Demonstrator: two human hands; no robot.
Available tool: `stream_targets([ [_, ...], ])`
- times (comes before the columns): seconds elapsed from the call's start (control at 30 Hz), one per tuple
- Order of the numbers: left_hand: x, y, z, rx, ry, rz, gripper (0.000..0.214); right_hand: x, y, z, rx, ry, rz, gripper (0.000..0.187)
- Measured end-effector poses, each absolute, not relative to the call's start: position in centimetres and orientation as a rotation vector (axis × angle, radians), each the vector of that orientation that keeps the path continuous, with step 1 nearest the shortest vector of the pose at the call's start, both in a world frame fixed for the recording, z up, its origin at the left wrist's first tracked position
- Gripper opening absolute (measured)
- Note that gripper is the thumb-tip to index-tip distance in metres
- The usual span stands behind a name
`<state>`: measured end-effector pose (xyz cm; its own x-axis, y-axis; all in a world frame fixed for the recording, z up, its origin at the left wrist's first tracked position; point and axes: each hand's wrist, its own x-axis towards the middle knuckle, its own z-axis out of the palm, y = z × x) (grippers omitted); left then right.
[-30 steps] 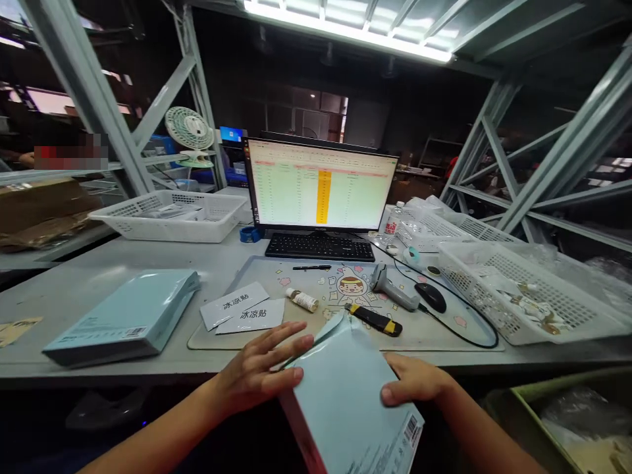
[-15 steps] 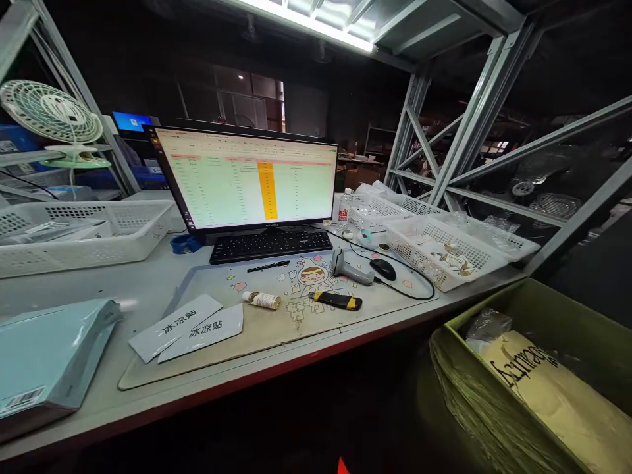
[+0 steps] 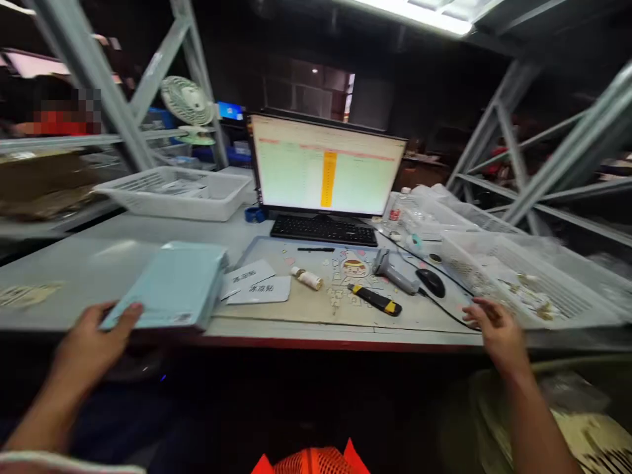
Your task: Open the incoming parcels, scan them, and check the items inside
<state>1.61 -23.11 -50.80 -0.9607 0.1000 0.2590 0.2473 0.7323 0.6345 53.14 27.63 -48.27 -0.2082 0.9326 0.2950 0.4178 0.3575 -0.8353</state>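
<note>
At the desk's front left, my left hand [image 3: 101,336] grips the near left corner of a light blue glossy pack [image 3: 170,280], thumb on top and the other fingers at its side. The pack lies flat with a barcode label near its front edge. My right hand [image 3: 498,332] is held at the desk's front right edge, fingers loosely bent and apart, with nothing visible in it. Closest to it are the black mouse [image 3: 430,283] and a white basket [image 3: 494,270]. Two white printed packets [image 3: 261,289] lie right of the blue pack.
On the desk mat are a small bottle [image 3: 307,278], a black-yellow box cutter [image 3: 374,299], a grey barcode scanner [image 3: 395,271] and a pen [image 3: 316,249]. A keyboard [image 3: 323,229] sits before the monitor [image 3: 328,164]. A white basket [image 3: 187,204] stands at left. A green bin [image 3: 494,408] is below right.
The view has swung left, so the desk items appear farther right. Both my hands have come into view, the left now on the light blue pack.
</note>
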Motion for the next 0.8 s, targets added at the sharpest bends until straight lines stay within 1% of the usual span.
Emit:
stream_targets([
  [0.07, 3.4, -22.8, -51.7, -0.162, -2.786, -1.146, 0.043, 46.9, 30.0, -49.0, -1.159, -2.118, 0.633, 0.058],
  [0.13, 5.5, -22.0, -52.1, -0.23, -2.781, -1.241, 0.05, 41.8, 31.6, -49.7, -1.138, -2.409, 0.405, 0.057],
  [0.17, 6.4, -21.7, -52.3, -0.155, -2.722, -1.312, 0.052, 39.8, 32.1, -50.1, -1.133, -2.533, 0.301, 0.059],
  [0.23, 7.9, -21.3, -52.8, 0.029, -2.6, -1.622, 0.055, 37.0, 32.7, -50.6, -1.16, -2.719, 0.136, 0.065],
  [0.3, 9.1, -21.8, -53.4, 0.145, -2.478, -2.09, 0.056, 35.4, 32.9, -51.1, -1.248, -2.807, 0.036, 0.07],
  [0.37, 10.3, -22.7, -54.1, 0.104, -2.406, -2.502, 0.056, 34.6, 33.1, -51.4, -1.338, -2.805, -0.034, 0.072],
  [0.43, 11.5, -23.4, -54.5, 0.052, -2.338, -2.697, 0.056, 34.1, 33.3, -51.6, -1.385, -2.789, -0.09, 0.069],
  [0.57, 13.6, -22.6, -54.2, -0.141, -2.199, -2.742, 0.063, 33.5, 33.9, -51.8, -1.388, -2.844, -0.129, 0.064],
  [0.67, 14.5, -19.9, -52.9, -0.38, -2.126, -2.669, 0.073, 33.3, 34.1, -51.6, -1.351, -2.867, -0.106, 0.061],
  [0.8, 14.3, -15.5, -50.7, -0.616, -2.118, -2.524, 0.077, 33.4, 33.8, -51.4, -1.351, -2.858, -0.092, 0.061],
])
